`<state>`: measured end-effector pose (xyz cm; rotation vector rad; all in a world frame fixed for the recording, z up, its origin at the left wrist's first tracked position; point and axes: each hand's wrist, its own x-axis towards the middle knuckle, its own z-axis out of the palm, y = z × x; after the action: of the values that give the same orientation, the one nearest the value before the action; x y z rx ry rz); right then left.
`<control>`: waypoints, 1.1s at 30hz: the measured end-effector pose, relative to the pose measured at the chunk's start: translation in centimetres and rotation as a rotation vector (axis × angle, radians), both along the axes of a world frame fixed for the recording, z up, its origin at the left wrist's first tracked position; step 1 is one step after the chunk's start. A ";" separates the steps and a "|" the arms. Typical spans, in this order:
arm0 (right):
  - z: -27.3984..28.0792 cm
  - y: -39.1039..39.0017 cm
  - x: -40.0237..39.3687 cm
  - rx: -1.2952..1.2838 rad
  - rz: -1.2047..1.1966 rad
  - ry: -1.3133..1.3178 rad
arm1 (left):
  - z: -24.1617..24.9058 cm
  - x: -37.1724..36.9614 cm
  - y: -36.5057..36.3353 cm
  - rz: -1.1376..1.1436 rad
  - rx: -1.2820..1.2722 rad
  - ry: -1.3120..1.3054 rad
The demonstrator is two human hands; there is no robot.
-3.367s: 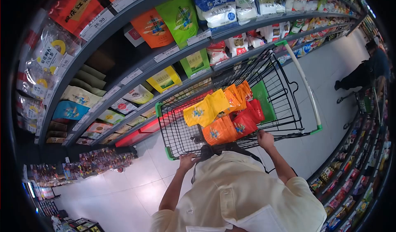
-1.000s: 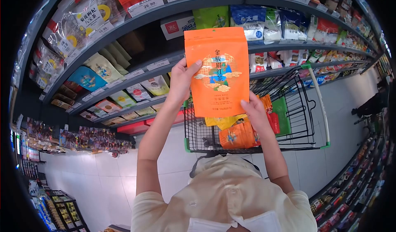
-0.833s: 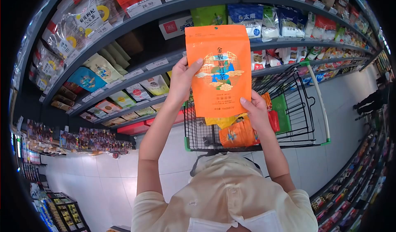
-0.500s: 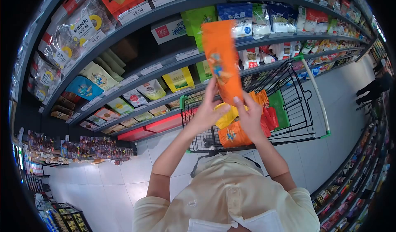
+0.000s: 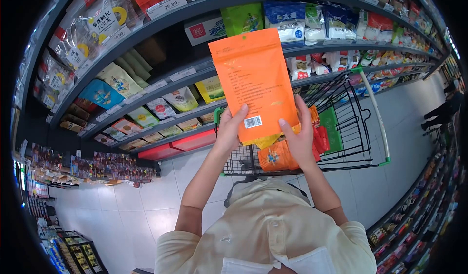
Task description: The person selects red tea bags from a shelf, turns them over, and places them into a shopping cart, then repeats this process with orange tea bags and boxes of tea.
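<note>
We grip an orange pouch point(image 5: 254, 81) by its lower edges, left hand point(image 5: 229, 130) and right hand point(image 5: 300, 138) closed on opposite sides, apparently so its print point(image 5: 257, 91) and barcode point(image 5: 253, 122) face us uncovered, over our shopping cart point(image 5: 333, 128) of bright packets point(image 5: 274, 158).

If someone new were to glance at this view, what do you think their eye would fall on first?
Most likely the bright orange pouch in the middle, held up by the left hand and right hand, with a barcode near its bottom edge. Next, perhaps, the orange, yellow and red packets below it in the shopping cart. Crowded shelves curve across the top.
</note>
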<state>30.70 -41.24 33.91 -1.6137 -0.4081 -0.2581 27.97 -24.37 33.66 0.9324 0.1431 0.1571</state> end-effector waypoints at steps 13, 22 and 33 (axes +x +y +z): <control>0.0 -1.3 0.8 0.336 0.352 0.427 | 0.1 0.0 0.4 -0.055 0.026 -0.007; -0.4 -1.5 1.1 0.347 0.341 0.438 | -0.1 0.5 0.2 -0.065 0.028 0.001; -1.8 -1.8 2.0 0.207 0.161 0.310 | 0.3 1.5 0.9 -0.245 -0.192 0.246</control>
<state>32.71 -43.05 32.11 -1.3806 -0.2606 0.0712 29.44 -23.46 33.93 0.7682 0.2646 -0.1961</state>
